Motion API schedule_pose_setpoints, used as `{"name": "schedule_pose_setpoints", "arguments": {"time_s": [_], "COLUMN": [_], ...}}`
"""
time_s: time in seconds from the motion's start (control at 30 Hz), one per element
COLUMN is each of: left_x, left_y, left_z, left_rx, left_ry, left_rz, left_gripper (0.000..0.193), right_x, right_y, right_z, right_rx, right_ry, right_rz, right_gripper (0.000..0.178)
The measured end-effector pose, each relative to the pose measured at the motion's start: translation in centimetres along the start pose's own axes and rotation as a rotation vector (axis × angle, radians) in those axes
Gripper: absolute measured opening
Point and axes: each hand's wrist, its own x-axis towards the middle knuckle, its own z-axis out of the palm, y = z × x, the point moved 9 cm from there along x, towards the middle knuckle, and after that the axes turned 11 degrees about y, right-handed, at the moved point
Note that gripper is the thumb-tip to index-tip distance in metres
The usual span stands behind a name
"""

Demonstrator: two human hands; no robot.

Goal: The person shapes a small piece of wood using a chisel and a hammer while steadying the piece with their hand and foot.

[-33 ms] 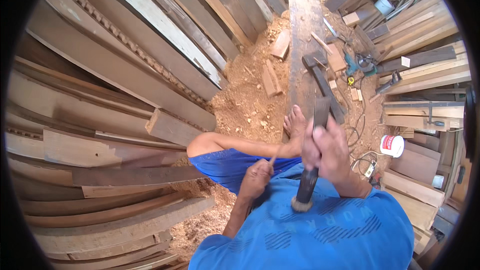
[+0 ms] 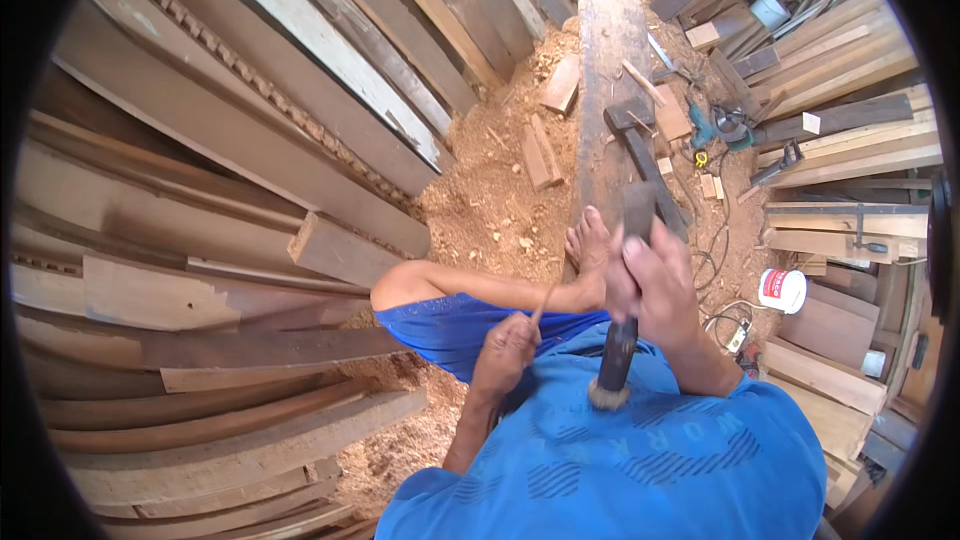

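My right hand point(image 2: 668, 285) is wrapped round a wide chisel point(image 2: 620, 350), gripping it where the dark handle meets the flat blade. The blade points away from me, and the handle's frayed, pale butt rests near my blue shirt. My left hand point(image 2: 508, 345) is closed, with a thin wooden stick point(image 2: 542, 302) poking up from its fingers. Beyond the chisel, a dark mallet-like tool point(image 2: 636, 145) lies on a long, worn plank point(image 2: 612, 30). My bare foot point(image 2: 590, 240) is at the plank's near end.
Shavings point(image 2: 480, 200) cover the floor, with wood offcuts point(image 2: 541, 152) among them. Boards point(image 2: 230, 170) crowd the left side. On the right are a teal power tool point(image 2: 703, 128), cords, a yellow tape measure point(image 2: 701, 159), a white tub point(image 2: 783, 291) and stacked timber point(image 2: 845, 155).
The chisel has tilted slightly, its butt shifting a little right and away from me. My left hand and the stick have moved very slightly left. Both hands keep their grip.
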Motion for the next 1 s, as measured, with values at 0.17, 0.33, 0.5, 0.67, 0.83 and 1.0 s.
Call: {"name": "schedule_pose_setpoints", "arguments": {"time_s": [0.17,0.33,0.5,0.67,0.83,1.0], "left_x": [2.9,4.6,4.4,5.9,6.5,5.7], "left_y": [6.5,8.8,9.1,5.3,6.7,9.9], "left_z": [1.2,1.7,4.0,3.2,2.5,2.1], "left_rx": [0.069,0.394,0.448,-0.244,-0.275,-0.019], "left_ry": [-0.076,-0.128,-0.227,-0.275,-0.066,0.047], "left_rz": [0.234,0.407,0.491,0.011,0.038,0.330], "left_gripper": [0.030,0.024,0.025,0.026,0.023,0.028], "right_x": [3.2,3.7,4.2,4.2,0.8,-1.3], "right_y": [3.4,3.5,4.0,4.4,7.5,9.1], "right_z": [-0.9,-1.2,-1.6,-0.5,4.3,5.7], "right_rx": [-0.426,-0.420,-0.502,-0.201,0.214,0.192], "right_ry": [0.003,-0.020,-0.036,0.036,-0.100,-0.173], "right_rz": [-0.037,0.026,-0.136,0.031,0.358,0.497], "right_gripper": [0.012,0.014,0.015,0.014,0.018,0.016]}}
